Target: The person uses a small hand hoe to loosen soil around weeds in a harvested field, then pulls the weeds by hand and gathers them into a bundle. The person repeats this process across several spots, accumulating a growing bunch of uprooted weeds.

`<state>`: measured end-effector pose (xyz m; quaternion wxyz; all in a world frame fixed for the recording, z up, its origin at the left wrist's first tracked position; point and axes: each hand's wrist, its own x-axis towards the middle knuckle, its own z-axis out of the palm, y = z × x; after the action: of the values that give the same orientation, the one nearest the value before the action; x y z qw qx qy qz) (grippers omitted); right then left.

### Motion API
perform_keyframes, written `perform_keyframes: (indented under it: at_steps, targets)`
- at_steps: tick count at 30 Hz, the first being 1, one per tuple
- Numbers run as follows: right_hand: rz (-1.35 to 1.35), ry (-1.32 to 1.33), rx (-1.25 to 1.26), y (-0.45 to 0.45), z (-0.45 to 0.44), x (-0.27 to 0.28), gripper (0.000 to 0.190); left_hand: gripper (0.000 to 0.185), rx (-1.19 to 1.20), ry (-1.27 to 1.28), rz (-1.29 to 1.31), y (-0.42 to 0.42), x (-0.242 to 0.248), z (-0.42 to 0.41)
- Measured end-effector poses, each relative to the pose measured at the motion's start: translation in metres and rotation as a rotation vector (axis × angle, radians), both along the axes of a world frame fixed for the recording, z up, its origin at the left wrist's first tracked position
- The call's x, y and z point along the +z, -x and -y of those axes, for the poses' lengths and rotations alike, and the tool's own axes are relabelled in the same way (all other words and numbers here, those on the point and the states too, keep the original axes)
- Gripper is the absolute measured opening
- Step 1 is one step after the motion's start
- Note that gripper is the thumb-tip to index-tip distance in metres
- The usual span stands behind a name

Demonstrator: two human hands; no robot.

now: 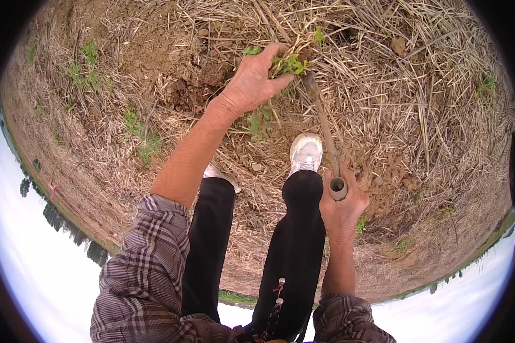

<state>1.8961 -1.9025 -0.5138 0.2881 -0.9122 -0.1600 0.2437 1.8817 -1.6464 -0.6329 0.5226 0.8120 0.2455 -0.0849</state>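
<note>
My left hand [253, 79] grips a small green leafy plant [292, 64], with some dry stalks, close to the ground at the upper middle. My right hand [345, 208] is closed around the hollow tubular end [338, 188] of a slim hand tool beside my right knee. The tool's soil-stained shaft [322, 113] runs up and away to the base of the plant. Straw and leaves hide its far end, so I cannot tell its shape.
Dry straw [416, 98] covers much of the brown soil [146, 51]. Dark, broken clods [193, 92] lie left of my left hand. More green weeds [86, 70] grow further left. My light-coloured shoes [307, 152] stand on the straw, the right one close to the shaft.
</note>
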Motion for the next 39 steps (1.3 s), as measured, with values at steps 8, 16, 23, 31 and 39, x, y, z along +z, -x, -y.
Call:
perform_keyframes:
  at_steps: [8, 16, 23, 31, 39]
  targets:
    - [-0.106, 0.023, 0.039, 0.028, -0.015, 0.028, 0.022, 0.049, -0.143, -0.42, 0.115, 0.031, -0.009, 0.016]
    - [0.086, 0.017, 0.114, 0.046, -0.027, 0.03, 0.023, 0.018, 0.877, 0.426, -0.023, 0.121, 0.054, -0.047]
    - [0.121, 0.342, 0.056, 0.009, 0.002, 0.009, 0.018, 0.029, 1.733, 0.009, -0.181, 0.318, 0.133, -0.065]
    - [0.065, 0.099, 0.356, 0.076, -0.159, 0.04, 0.014, 0.018, 2.155, 0.093, -0.215, 0.455, 0.139, 0.016]
    - [-0.23, 0.182, 1.035, 0.224, -0.283, -0.02, 0.014, 0.025, 2.369, 0.141, -0.131, 0.501, 0.121, 0.011]
